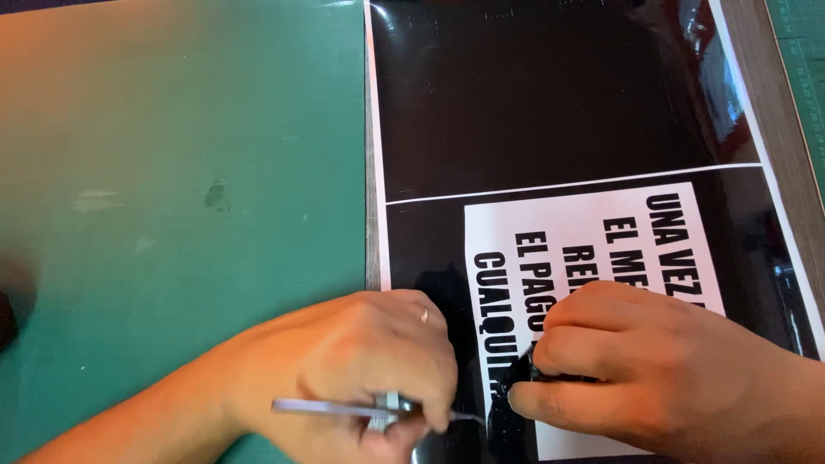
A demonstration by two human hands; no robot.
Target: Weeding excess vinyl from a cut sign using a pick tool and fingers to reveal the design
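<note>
From the head camera, the left hand (369, 361) grips a thin metal tool (344, 408), probably a blade. The right hand (636, 369) pinches peeled black film off the glossy vinyl sheet (550, 103), which looks thin, floppy and tearable; best lifted at a loose edge.

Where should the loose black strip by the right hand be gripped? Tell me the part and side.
Grip the black strip at its lifted free end, pinching from the right, as the right hand does. That end stands off the white backing; the left hand holds the metal tool there.
</note>
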